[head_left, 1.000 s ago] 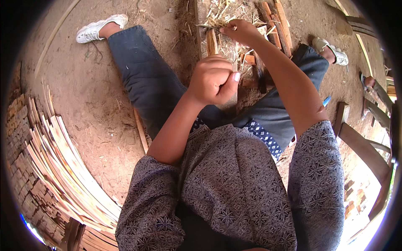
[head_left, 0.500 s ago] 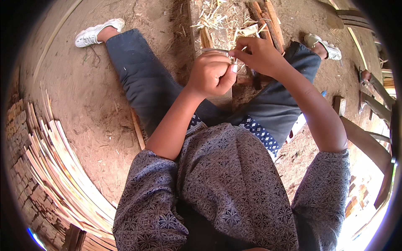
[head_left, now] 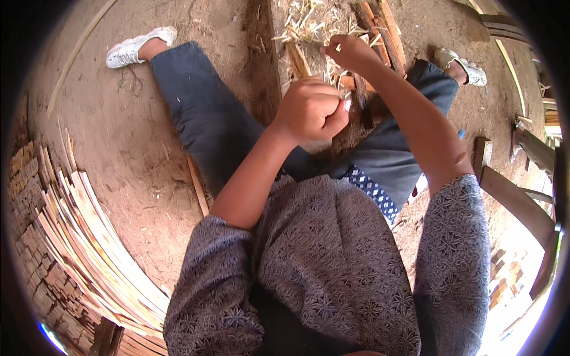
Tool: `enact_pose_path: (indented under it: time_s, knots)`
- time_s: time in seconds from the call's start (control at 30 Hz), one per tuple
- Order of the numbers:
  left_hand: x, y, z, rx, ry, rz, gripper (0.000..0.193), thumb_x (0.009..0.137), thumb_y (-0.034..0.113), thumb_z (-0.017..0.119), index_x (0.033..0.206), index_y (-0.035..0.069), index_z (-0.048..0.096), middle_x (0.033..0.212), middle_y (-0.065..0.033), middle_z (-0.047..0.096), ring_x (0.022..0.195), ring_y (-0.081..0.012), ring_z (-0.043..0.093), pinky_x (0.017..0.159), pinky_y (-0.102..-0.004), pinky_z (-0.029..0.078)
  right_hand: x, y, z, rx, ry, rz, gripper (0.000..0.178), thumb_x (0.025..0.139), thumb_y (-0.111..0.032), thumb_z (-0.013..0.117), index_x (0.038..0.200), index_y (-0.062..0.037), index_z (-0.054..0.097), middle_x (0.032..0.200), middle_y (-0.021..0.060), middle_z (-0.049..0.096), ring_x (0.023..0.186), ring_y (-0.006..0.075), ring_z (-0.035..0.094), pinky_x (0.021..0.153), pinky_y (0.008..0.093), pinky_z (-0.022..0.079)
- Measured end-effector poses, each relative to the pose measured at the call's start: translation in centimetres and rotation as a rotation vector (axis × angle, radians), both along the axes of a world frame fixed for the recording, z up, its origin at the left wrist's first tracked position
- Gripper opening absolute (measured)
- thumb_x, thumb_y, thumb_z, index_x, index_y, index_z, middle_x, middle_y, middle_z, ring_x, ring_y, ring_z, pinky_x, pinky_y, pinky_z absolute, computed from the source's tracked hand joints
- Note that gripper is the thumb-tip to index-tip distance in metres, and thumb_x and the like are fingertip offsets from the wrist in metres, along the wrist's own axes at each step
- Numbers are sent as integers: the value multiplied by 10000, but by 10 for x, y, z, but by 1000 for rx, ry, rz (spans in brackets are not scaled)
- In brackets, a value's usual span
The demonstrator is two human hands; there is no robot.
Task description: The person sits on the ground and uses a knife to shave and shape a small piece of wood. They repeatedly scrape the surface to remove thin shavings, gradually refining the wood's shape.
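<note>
My left hand (head_left: pixel 312 110) is closed in a fist between my spread legs, its thumb on the right side. A thin pale sliver (head_left: pixel 340 83) shows just above that fist; I cannot tell whether it is gripped. What lies inside the fingers is hidden. Up and to the right is my right hand (head_left: pixel 353 53), thumb and fingers pinched together, apart from the left. Anything in that pinch is too small to make out. Both hands are over a wooden board strewn with pale shavings (head_left: pixel 306 26), and a short wood piece (head_left: pixel 298 59) lies just beyond the left fist.
Reddish-brown sticks (head_left: pixel 389 35) lie past my right hand. On the left, a pile of long split wood strips (head_left: pixel 98 231) rests on the dirt floor (head_left: pixel 136 196). Wooden furniture legs (head_left: pixel 516 204) stand at the right. My legs stretch out either side.
My right hand has moved up and away from the left, and the hands no longer meet. The left fist has shifted slightly down and right. The thin dark strip between them no longer shows.
</note>
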State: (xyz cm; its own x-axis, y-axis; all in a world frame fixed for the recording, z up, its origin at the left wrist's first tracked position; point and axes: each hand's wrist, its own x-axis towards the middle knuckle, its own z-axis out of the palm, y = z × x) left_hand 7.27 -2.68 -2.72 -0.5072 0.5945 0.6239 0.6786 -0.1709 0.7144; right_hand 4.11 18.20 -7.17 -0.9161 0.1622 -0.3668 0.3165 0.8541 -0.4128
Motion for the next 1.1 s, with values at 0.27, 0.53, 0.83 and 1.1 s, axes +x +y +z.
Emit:
enact_pose_path:
  time_s: [0.27,0.53,0.83,1.1]
  knots:
    - [-1,-8,1,-58,1,-32,390,854,47,634,556,30,382,548,-102,414,487,-313,423,512,-409,383,31,-6,57,-242,-80,13,474,925,-534,702,983,-64,719,764,144,700,721,270,701,694,404,534]
    - [-4,-6,0,-119,40,-30,372,838,106,655,534,46,451,546,-100,486,508,-319,505,529,-428,431,48,-21,86,-97,-3,173,431,932,-493,700,957,-62,705,765,169,692,728,307,697,701,425,531]
    - [6,-6,-9,-36,29,-22,366,810,30,649,540,36,401,542,-99,430,478,-313,431,504,-416,370,38,-19,39,-165,18,141,454,935,-532,681,977,-81,715,728,125,676,706,297,684,689,435,524]
    - [1,-7,3,97,-74,90,360,867,39,623,552,24,448,545,-102,434,475,-276,436,494,-401,356,-13,-17,-17,-214,-110,-64,533,911,-591,669,1090,-95,746,1002,199,736,948,359,718,863,464,558]
